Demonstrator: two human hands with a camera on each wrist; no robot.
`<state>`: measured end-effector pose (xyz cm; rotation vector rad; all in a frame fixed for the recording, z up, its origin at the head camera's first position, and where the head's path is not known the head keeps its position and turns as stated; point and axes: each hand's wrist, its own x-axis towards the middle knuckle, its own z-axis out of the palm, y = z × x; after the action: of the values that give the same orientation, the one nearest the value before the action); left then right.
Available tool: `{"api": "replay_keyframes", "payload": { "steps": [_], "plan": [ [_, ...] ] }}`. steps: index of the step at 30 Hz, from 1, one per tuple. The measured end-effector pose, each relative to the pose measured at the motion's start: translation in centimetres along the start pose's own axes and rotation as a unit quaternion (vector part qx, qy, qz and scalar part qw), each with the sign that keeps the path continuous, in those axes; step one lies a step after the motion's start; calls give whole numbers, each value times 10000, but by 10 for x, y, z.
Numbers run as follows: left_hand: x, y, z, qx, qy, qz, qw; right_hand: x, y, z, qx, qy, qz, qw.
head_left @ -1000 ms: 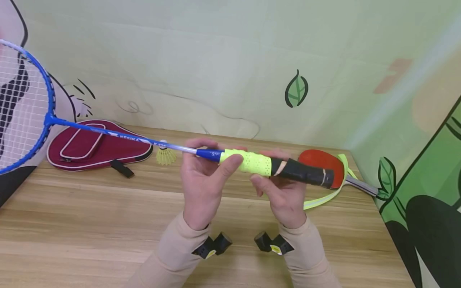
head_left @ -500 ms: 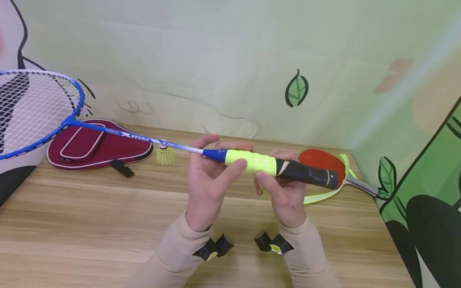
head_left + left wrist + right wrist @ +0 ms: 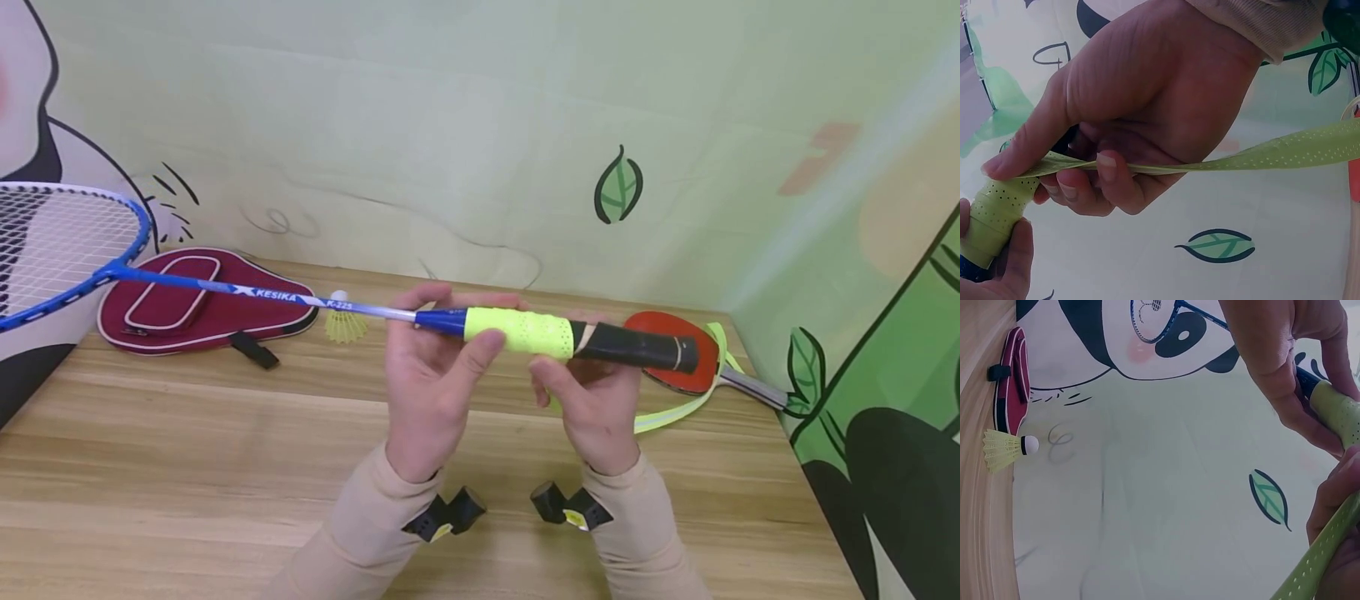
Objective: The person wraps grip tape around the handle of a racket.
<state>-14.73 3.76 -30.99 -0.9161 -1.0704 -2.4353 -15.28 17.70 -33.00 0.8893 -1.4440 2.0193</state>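
A blue-and-white badminton racket point(image 3: 277, 296) is held above the table, its head to the left and partly out of the head view. My left hand point(image 3: 427, 400) grips it around the blue cone and upper handle, thumb on the wound neon-yellow grip tape point(image 3: 521, 333). Below this wrap the black handle point(image 3: 637, 346) shows, with a torn pale patch. My right hand point(image 3: 600, 408) holds the tape's loose tail; in the left wrist view its thumb presses the tape point(image 3: 1272, 153) at the wrap's edge, and the perforated tail runs off between its curled fingers.
A red table tennis paddle point(image 3: 667, 329) lies at the right, a yellow-green band point(image 3: 675, 414) crossing near its handle. At the back left sit a maroon paddle case point(image 3: 255, 321) and a yellow shuttlecock point(image 3: 346, 325). The painted wall stands close behind the table.
The racket has turned about its handle, and its head now appears lower and flatter than a second ago. Both hands keep their hold and have moved only slightly.
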Motion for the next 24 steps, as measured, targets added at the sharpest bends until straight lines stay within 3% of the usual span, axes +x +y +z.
{"api": "replay_keyframes", "payload": {
  "steps": [9,17,24],
  "plan": [
    [2,3,-1,187,136,-17,9997,1,-2,-1,-141,-153,40,9998],
    [1,4,-1,344,471,-28,9983,0,0,-1,-211,-291,-189,9992],
    [2,3,-1,373,575,-142,9975,-1,-1,-1,-89,-396,-331,9986]
  ]
}}
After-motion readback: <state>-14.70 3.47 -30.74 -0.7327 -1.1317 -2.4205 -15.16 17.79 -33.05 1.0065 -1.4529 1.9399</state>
